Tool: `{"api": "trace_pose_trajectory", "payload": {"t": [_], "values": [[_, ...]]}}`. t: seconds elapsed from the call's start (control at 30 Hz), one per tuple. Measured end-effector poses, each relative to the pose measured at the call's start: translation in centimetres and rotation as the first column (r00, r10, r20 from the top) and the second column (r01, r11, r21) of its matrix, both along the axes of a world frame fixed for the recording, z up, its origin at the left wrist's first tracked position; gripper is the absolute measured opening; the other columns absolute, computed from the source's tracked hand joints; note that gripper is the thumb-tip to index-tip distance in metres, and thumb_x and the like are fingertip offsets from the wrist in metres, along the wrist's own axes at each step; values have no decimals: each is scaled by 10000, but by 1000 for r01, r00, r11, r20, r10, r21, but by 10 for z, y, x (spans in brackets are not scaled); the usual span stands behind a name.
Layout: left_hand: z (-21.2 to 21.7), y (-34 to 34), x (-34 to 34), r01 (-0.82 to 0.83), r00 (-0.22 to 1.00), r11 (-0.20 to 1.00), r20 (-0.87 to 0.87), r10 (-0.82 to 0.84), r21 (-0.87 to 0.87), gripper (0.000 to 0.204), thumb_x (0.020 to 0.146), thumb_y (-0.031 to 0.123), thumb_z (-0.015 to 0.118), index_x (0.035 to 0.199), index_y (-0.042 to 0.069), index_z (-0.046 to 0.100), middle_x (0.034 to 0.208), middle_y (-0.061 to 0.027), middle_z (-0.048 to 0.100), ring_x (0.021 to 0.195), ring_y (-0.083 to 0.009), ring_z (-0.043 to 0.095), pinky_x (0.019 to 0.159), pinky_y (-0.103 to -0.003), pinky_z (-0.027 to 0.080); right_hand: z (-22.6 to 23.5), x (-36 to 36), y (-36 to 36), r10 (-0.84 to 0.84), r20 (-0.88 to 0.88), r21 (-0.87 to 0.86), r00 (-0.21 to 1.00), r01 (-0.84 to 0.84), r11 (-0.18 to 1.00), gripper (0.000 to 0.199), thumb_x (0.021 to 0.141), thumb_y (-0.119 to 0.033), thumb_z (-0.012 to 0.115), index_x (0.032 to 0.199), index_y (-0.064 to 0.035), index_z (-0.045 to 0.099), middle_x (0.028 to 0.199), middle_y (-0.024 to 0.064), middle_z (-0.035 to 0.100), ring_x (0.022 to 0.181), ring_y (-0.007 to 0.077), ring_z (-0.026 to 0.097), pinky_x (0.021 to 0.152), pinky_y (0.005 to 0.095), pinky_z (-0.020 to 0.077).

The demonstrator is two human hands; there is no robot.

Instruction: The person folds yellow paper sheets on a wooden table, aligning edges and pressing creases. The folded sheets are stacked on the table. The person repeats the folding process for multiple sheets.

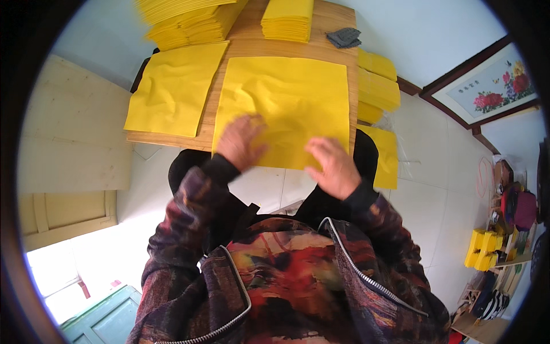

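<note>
1. A patterned jacket (286,275) with metal zips is seen nearest the lens.
2. The left hand (240,140) is laid flat, fingers spread, on the large yellow sheet (286,97).
3. The right hand (333,166) is rested open on the sheet's near edge.
4. The creased paper sheet is spread on the wooden table (252,43), overhanging its front.
5. A second yellow sheet (172,92) lies just beside it; yellow paper stacks (286,20) are set behind.

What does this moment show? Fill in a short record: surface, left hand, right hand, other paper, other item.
Surface: wooden table
Left hand: flat on the large yellow sheet, near its lower edge
Right hand: on the same sheet's lower edge, fingers spread
Other paper: second yellow sheet to the left; yellow stacks at the far end
Other item: grey cloth
</note>
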State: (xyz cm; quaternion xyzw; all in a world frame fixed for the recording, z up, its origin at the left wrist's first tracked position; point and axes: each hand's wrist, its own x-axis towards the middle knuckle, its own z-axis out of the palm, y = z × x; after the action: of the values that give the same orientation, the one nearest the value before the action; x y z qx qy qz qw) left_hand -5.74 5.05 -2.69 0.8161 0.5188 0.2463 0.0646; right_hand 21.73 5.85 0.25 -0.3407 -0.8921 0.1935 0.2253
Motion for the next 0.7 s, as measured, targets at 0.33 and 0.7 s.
{"api": "trace_pose_trajectory", "payload": {"t": [0.33, 0.7], "values": [[-15, -45, 22, -19, 976, 1000, -217, 23, 19, 321, 739, 74, 580, 1052, 143, 582, 1062, -71, 532, 1060, -277, 514, 870, -415, 427, -29, -20, -28, -145, 118, 285, 982, 106, 953, 147, 768, -86, 613, 913, -80, 592, 1014, 50, 551, 962, 249, 531, 791, 378, 444], [2, -30, 22, -76, 968, 993, -247, 51, -91, 184, 754, 153, 616, 921, 92, 568, 905, -81, 562, 923, -287, 537, 792, -398, 434, -15, -28, 3, -181, 228, -179, 957, 224, 958, 161, 802, -123, 527, 899, -21, 605, 882, 202, 646, 843, 388, 610, 733, 474, 470]]}}
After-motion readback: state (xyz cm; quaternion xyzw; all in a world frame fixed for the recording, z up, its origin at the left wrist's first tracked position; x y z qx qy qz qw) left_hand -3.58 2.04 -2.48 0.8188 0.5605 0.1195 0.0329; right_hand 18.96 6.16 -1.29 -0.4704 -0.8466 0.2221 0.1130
